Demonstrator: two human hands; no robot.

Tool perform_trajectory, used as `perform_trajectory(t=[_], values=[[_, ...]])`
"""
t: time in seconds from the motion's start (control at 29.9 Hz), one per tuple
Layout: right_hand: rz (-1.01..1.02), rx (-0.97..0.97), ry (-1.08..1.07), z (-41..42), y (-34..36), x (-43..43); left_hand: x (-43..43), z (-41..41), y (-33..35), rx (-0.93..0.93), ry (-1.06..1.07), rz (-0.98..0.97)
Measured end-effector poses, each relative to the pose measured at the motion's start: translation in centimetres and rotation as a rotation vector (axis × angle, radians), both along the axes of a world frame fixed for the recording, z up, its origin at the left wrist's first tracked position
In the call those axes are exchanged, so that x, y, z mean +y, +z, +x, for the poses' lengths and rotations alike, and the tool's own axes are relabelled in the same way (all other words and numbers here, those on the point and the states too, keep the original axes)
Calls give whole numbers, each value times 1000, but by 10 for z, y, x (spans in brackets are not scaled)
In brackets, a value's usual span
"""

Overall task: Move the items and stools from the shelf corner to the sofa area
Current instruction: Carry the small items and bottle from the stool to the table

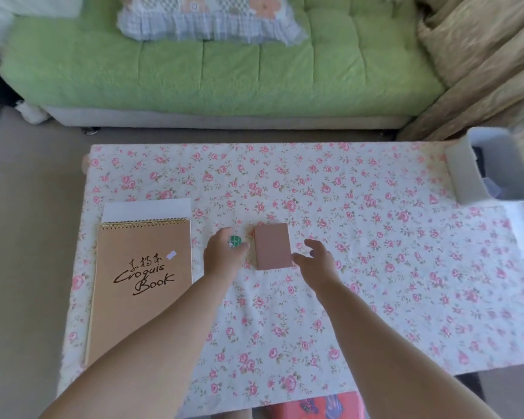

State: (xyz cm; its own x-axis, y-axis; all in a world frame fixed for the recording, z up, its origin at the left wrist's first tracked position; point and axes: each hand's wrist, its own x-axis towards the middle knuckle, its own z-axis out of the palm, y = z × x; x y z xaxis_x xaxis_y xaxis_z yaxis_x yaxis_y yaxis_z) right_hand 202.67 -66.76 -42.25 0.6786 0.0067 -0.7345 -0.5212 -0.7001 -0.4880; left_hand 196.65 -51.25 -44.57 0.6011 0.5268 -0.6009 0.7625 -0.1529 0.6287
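A small pink rectangular pad (pixel 273 247) lies flat on the flowered tablecloth (pixel 375 267) near the table's middle. My right hand (pixel 318 258) is just right of the pad, fingers spread and relaxed, thumb close to its lower right corner. My left hand (pixel 221 255) is left of the pad and grips a small round green-and-white object (pixel 235 241) between fingers and thumb. A brown spiral "Croquis Book" sketchbook (pixel 142 285) lies at the table's left, over a white sheet (pixel 147 209).
A green sofa (pixel 218 74) with a checked floral pillow (pixel 206 19) stands behind the table. A grey bin (pixel 493 167) sits at the table's far right corner, beside beige curtains (pixel 481 65). A red patterned item (pixel 318 408) shows under the near edge.
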Motion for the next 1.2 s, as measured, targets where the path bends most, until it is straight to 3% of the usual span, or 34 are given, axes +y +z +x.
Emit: perform_trajectory(t=[0.17, 0.4, 0.6, 0.87, 1.2], values=[[65, -78, -97, -18, 52, -21, -30, -4, 68, -131, -65, -103], [117, -226, -260, -64, 119, -90, -95, -22, 138, -261, -245, -57], [130, -337, -482, -144, 164, -189, -190, -68, 183, -314, -516, -74], [112, -449, -828, -260, 185, -287, -297, -140, 215, -385, -816, -120], [21, -551, -1425, -426, 207, -367, -428, -221, 242, -435, -1370, -248]])
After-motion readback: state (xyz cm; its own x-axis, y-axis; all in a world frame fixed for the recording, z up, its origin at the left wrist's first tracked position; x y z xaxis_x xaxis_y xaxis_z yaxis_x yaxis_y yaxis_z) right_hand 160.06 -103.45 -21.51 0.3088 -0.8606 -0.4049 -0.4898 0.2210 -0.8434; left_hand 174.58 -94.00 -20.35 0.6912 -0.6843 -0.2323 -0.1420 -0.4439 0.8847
